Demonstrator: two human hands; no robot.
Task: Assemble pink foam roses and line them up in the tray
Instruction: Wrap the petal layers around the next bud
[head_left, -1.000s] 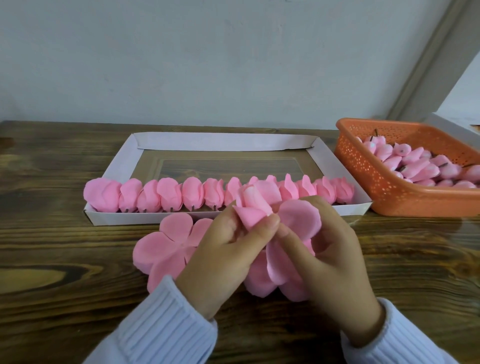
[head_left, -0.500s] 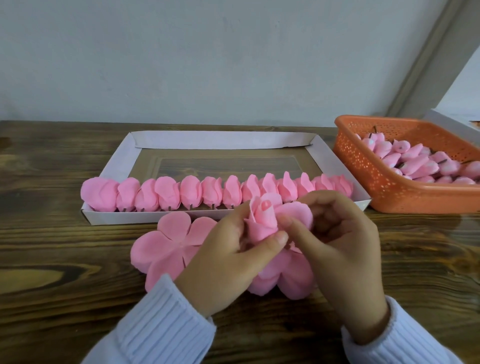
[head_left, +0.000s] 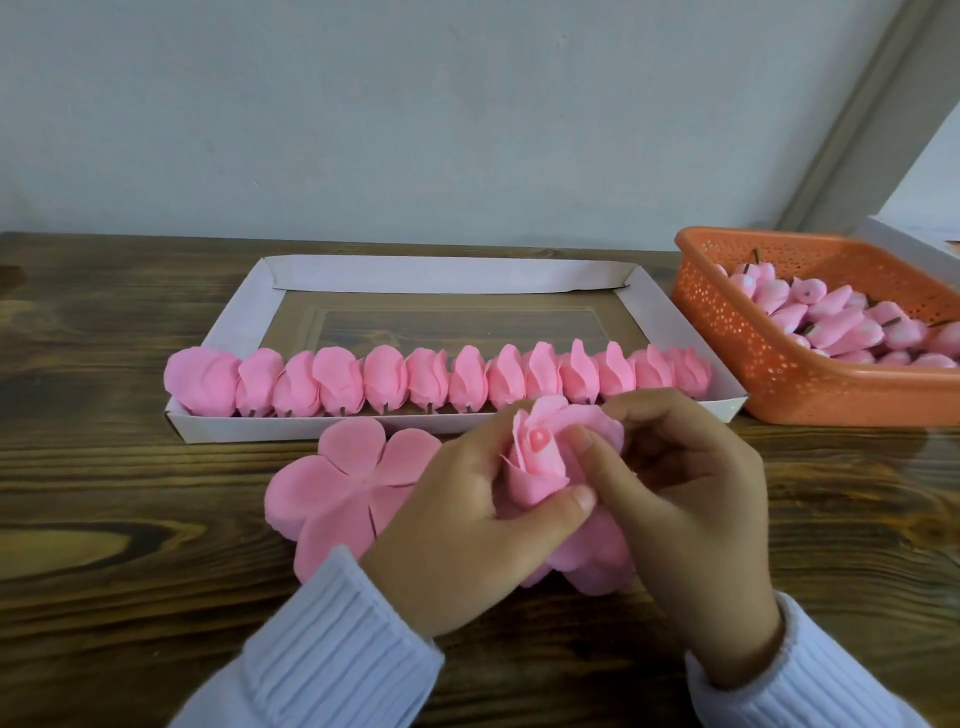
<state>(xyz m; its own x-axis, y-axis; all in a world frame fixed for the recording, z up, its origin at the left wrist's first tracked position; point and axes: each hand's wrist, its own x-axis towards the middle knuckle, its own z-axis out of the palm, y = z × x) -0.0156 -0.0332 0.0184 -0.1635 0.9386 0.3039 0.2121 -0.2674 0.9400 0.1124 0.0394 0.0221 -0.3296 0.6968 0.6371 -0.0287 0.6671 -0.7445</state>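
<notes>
Rose (head_left: 537, 467), pinched in curled fingers of left hand (head_left: 467, 530) and right hand (head_left: 691, 509), hangs before the tray (head_left: 447, 274) holding a row of roses (head_left: 436, 379); the basket (head_left: 779, 374) holds buds (head_left: 831, 322) (right end cut off).

The worktop (head_left: 130, 519) is made of dark-stained wood, its grain and knots plainly shown under a faint sheen. The tray (head_left: 447, 274) is folded from white matt card, and a clear, slightly reflective film is seen in its floor. The row of roses (head_left: 384, 376), the flat petal piece (head_left: 343, 478) and the half-wrapped rose (head_left: 535, 467) are formed of pink foam sheet, matt and finely grained, soft at the edges. A small glossy core (head_left: 539, 440) is set in the half-wrapped rose. The basket (head_left: 769, 364) is moulded in orange perforated plastic with a dull shine. The buds (head_left: 836, 317) in it appear smoother. The sleeves (head_left: 332, 649) are of pale ribbed knit. The wall (head_left: 415, 104) is finished matt.
</notes>
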